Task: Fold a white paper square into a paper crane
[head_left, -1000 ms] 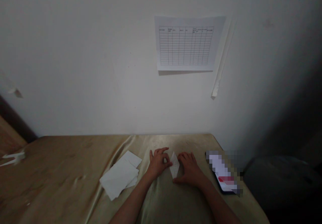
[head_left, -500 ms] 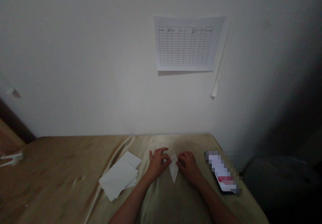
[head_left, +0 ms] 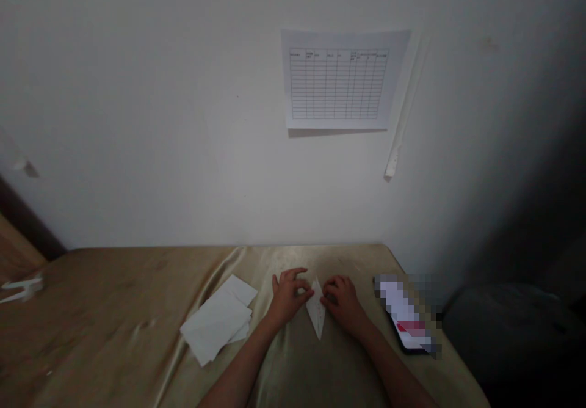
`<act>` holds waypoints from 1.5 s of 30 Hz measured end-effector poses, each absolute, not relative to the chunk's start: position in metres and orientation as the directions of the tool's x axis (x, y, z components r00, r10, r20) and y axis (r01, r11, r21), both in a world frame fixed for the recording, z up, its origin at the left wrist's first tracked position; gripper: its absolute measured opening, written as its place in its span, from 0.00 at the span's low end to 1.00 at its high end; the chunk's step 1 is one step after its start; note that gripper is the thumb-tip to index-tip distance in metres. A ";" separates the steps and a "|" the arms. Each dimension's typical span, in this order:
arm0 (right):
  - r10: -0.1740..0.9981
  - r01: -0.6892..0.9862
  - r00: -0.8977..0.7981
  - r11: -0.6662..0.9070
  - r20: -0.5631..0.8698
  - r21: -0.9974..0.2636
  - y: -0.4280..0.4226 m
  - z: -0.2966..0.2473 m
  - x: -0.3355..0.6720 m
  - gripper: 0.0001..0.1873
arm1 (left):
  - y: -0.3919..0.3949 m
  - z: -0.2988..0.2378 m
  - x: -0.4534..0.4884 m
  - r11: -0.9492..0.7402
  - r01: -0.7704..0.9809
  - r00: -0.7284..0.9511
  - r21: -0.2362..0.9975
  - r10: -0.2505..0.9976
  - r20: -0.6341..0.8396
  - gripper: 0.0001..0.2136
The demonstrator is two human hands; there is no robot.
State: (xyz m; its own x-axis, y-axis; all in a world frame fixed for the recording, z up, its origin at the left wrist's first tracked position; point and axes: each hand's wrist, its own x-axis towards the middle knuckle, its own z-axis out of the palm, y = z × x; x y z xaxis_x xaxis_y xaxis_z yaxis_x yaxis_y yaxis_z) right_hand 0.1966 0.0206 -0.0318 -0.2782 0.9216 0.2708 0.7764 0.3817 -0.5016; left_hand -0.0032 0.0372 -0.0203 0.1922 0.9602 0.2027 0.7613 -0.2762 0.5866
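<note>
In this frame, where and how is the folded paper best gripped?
Probably by its side edges near mid-length, coming from left and right: the folded paper is narrow and tapers to a sharp tip at its near end, so the broader middle should give more hold.

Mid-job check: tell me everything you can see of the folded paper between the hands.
The folded paper is white and thin-looking, a narrow kite shape with a long point towards the person and a shorter one away. Fold lines run lengthwise, and faint reddish marks show on its right half. It lies on or just above the tan cloth. The left hand pinches its left edge; the right hand is at its right edge, its grip unclear.
</note>
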 end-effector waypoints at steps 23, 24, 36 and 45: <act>0.912 0.751 -0.314 0.409 0.265 -0.518 0.019 -0.031 0.194 0.05 | 0.036 -0.015 0.001 -0.239 0.750 0.113 0.617 0.965 0.236 0.03; 0.914 0.748 -0.303 0.403 0.270 -0.527 0.019 -0.031 0.194 0.05 | 0.036 -0.015 0.001 -0.241 0.748 0.116 0.619 0.965 0.236 0.02; 0.905 0.750 -0.311 0.422 0.291 -0.510 0.017 -0.029 0.193 0.04 | 0.038 -0.021 0.001 -0.240 0.767 0.116 0.596 0.964 0.239 0.04; 0.909 0.720 -0.257 0.406 0.328 -0.563 0.022 -0.034 0.194 0.03 | 0.035 -0.011 -0.003 -0.277 0.762 0.144 0.585 0.954 0.263 0.12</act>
